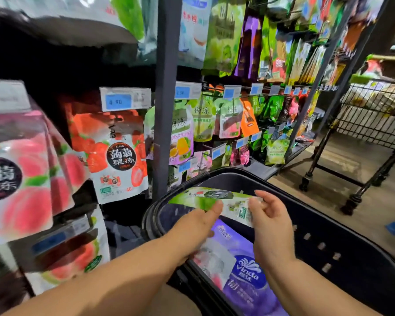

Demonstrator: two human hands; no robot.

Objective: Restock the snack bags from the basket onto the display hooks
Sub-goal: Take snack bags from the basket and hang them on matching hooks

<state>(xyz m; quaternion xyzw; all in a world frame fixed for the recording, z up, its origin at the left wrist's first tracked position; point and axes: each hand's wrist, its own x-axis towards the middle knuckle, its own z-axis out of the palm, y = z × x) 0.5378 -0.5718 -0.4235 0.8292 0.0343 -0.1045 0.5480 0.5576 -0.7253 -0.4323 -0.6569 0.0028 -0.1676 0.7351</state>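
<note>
The green-and-white snack bag is held nearly flat above the open top of the dark basket, clear of the display hooks.

Left hand: the thumb lies pressed on the upper face of the bag near its middle. The remaining fingers pass beneath the bag and are hidden. The hand grips the bag.

Right hand: the fingers are curled and pinch the right end of the same bag.

Basket contents: a purple tissue pack lies on the bottom. A white bag lies partly over it, under the left wrist.

Display: a strawberry jelly bag hangs to the left of the dark upright post, below a blue price tag. A peach jelly bag hangs at the far left, nearer the camera and blurred. To the right of the post, rows of green, purple and orange pouches hang in tiers; their print is mostly too blurred to read.

A black wire cart stands on the floor at the right, well apart from the basket.
</note>
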